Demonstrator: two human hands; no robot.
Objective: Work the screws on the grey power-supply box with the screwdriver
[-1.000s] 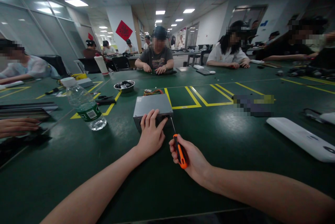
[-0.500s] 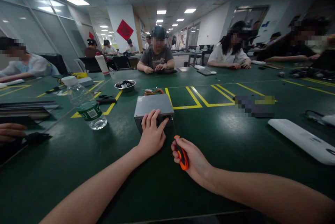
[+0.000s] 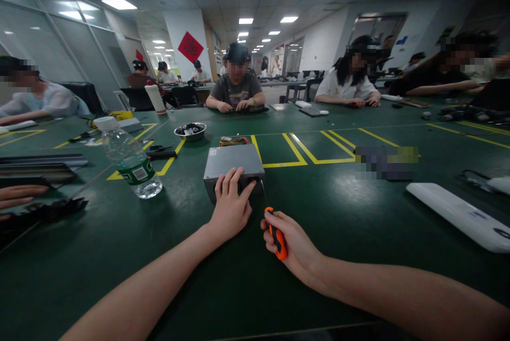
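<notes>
In the head view a grey metal computer power supply point(image 3: 234, 159) sits on the green table, its bundled coloured wires point(image 3: 234, 141) behind it. My left hand point(image 3: 231, 197) is pressed against its near side, fingers over the upper edge and thumb towards the front right corner, holding it steady. A screwdriver point(image 3: 278, 241) with an orange and black handle is wrapped in the fingers of my right hand point(image 3: 292, 240). Its thin shaft points up towards the near right corner of the power supply. Whether the tip sits in a screw is too small to tell.
A plastic water bottle point(image 3: 133, 163) stands to the left, with a metal bowl of small parts point(image 3: 190, 131) behind it. On the right lies a long white device point(image 3: 458, 216). Another person's hand point(image 3: 18, 195) reaches in at the left edge. Co-workers sit around the table.
My hands, the power supply and the screwdriver stay nearly in place. At the left edge, the other person's hand and the dark thing by it have shifted slightly.
</notes>
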